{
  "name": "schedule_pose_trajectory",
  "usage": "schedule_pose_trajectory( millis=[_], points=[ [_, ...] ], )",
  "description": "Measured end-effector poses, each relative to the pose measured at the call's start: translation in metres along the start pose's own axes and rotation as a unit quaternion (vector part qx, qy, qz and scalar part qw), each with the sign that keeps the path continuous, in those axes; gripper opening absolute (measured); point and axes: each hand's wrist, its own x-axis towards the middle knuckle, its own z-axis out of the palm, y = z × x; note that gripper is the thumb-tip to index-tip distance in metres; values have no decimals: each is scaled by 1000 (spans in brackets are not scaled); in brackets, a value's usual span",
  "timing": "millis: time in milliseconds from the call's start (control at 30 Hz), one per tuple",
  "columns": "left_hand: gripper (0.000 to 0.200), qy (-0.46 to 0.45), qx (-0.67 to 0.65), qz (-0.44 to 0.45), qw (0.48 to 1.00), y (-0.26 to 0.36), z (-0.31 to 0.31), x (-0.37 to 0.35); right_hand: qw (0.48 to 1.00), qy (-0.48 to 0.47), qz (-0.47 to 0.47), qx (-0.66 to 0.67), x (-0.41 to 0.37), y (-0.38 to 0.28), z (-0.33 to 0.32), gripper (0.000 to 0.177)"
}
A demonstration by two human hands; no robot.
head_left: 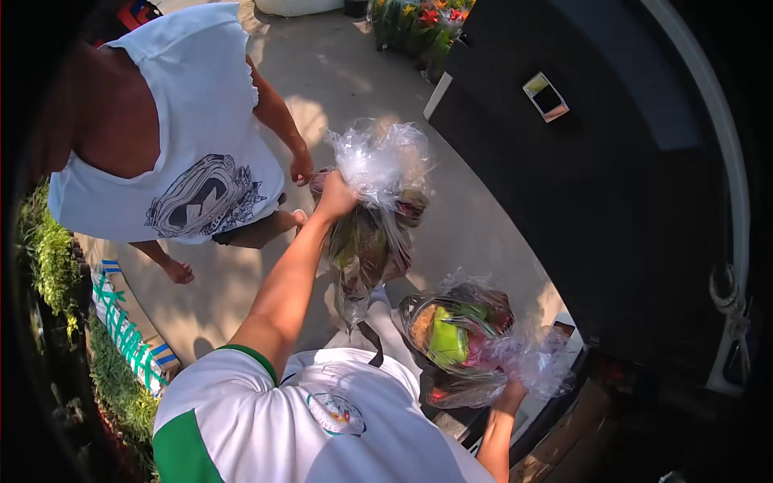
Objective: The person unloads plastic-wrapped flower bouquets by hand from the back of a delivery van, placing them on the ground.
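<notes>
Two grips clench gathered film (374, 165), left hand (338, 196) on the farther bundle (360, 249), right hand (509, 396) on the nearer bundle (448, 335), each likely slippery, crushable and best held there.

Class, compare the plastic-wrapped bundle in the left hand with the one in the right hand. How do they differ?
Colour: the left bundle shows dull green and dark reddish tones; the right bundle shows a bright green patch.
Pose: the left bundle's bunched plastic points toward the picture's top, the right bundle's toward its right side.
Shared: both have clear, crinkled wrapping and are hand-held.
</notes>
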Motion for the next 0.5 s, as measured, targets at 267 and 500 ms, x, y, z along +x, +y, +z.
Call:
schedule_pose_trajectory(
  millis=[267, 500],
  points=[
    [28, 126, 19, -3, 992, -61, -33, 112, 937, 19, 73, -341, 57, 120, 35, 61],
    [29, 115, 135, 15, 984, -75, -123, 263, 884, -13, 85, -460, 80, 137, 132, 65]
  ],
)
